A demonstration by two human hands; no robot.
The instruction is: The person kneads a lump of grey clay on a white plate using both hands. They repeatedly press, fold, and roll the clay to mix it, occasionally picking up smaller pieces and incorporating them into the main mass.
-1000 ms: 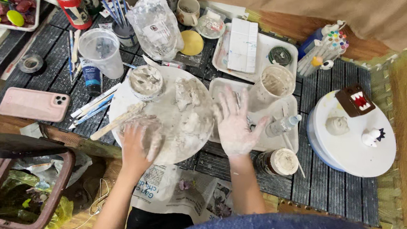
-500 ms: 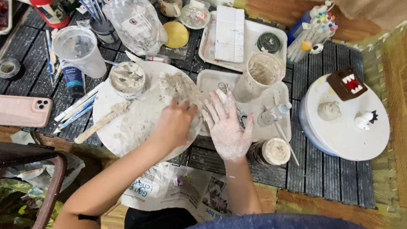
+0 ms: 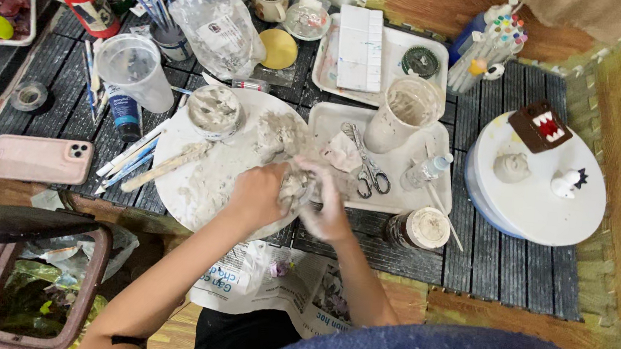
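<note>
Lump of wet grey clay [image 3: 296, 184] clasped between left hand [image 3: 258, 194] and right hand [image 3: 328, 206], pressed together at right edge of round white clay-smeared board [image 3: 209, 177], steel scissors [image 3: 365, 164] lying near on white rectangular tray [image 3: 413, 198].

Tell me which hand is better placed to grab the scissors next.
Right, probably. The right hand sits at the edge of the white tray, just beside the scissors. The left hand is farther off, over the round board, pressing the clay lump.
</note>
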